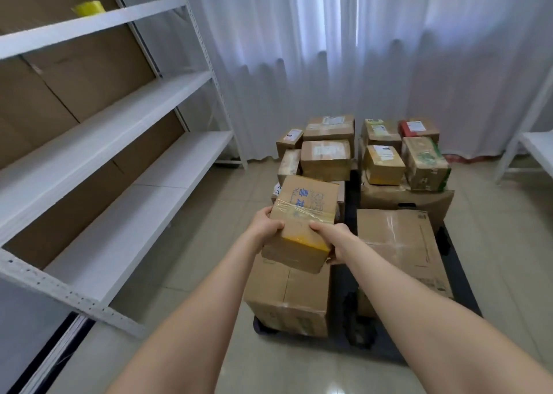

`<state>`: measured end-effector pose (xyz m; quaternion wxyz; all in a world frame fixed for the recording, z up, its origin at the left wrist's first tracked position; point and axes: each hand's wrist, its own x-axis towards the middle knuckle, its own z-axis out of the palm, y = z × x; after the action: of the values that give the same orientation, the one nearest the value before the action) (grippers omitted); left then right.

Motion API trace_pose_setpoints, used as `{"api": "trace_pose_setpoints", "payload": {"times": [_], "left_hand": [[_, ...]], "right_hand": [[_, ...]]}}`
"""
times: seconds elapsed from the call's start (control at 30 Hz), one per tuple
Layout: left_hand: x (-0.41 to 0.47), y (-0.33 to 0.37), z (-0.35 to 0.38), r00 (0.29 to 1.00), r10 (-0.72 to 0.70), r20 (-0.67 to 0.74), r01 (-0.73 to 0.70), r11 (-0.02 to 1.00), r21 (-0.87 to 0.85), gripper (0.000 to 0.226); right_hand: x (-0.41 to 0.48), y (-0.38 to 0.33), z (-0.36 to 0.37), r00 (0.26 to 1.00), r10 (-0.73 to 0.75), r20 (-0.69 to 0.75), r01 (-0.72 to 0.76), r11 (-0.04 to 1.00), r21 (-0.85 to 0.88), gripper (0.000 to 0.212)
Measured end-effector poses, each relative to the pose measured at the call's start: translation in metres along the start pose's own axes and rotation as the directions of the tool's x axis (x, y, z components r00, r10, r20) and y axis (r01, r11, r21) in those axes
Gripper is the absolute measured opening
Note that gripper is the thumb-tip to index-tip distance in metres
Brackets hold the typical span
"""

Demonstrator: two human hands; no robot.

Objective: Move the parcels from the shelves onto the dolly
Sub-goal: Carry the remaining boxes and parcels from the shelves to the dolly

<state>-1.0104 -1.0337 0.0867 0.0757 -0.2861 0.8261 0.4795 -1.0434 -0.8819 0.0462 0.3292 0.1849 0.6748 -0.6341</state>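
I have the taped parcel (302,223) clasped between both hands, just above the large box (287,301) on the dolly (344,286); left hand (267,224) curls over its left edge, right hand (329,238) wraps the right corner; stiff cardboard, probably light; glossy tape may slip, so I'd grip bare card at the sides.

Item 1: brown parcel (302,214), clear tape across top, yellow tape on near edge, blue print. Held tilted, left hand (267,223) gripping its left side, right hand (329,238) its right side, above large box (287,298) at near-left of dolly (341,292).
Item 2: flat carton (401,244), near-right on dolly.
Item 3: approx. a dozen small boxes (326,154) stacked at far end.
Item 4: white shelves (98,142), left; yellow object (88,8) on upper tier.
Bkgd: white curtain (329,49), tiled floor (209,214).
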Motion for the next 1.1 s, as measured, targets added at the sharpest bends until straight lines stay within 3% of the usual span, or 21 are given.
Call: {"api": "trace_pose_setpoints", "payload": {"times": [0.13, 0.27, 0.5, 0.77, 0.93, 1.1], "left_hand": [[0.065, 0.01, -0.027, 0.998, -0.053, -0.018, 0.053, 0.998, 0.013, 0.051], [0.123, 0.011, -0.047, 0.996, -0.086, 0.001, 0.086, 0.996, 0.03, 0.044], [0.246, 0.021, -0.066, 0.994, 0.003, 0.108, -0.019, 0.989, 0.149, 0.053], [0.358, 0.023, -0.072, 0.946, 0.126, 0.298, -0.232, 0.907, 0.353, 0.062], [0.377, 0.034, -0.061, 0.88, 0.176, 0.441, -0.382, 0.814, 0.437, 0.07], [0.394, 0.031, -0.046, 0.846, 0.128, 0.518, -0.349, 0.867, 0.356, 0.066]], "right_hand": [[0.042, -0.046, 0.03, 1.0, 0.019, -0.011, -0.019, 1.0, -0.005, 0.06], [0.079, -0.076, 0.057, 0.999, 0.029, -0.033, -0.029, 1.0, 0.0, 0.05], [0.159, -0.111, 0.101, 0.981, 0.066, -0.18, -0.04, 0.989, 0.14, 0.041], [0.228, -0.12, 0.146, 0.885, 0.181, -0.43, -0.049, 0.952, 0.301, 0.019], [0.25, -0.115, 0.139, 0.808, 0.217, -0.547, -0.067, 0.957, 0.281, 0.018], [0.271, -0.1, 0.131, 0.757, 0.192, -0.625, -0.067, 0.974, 0.217, 0.022]]}}
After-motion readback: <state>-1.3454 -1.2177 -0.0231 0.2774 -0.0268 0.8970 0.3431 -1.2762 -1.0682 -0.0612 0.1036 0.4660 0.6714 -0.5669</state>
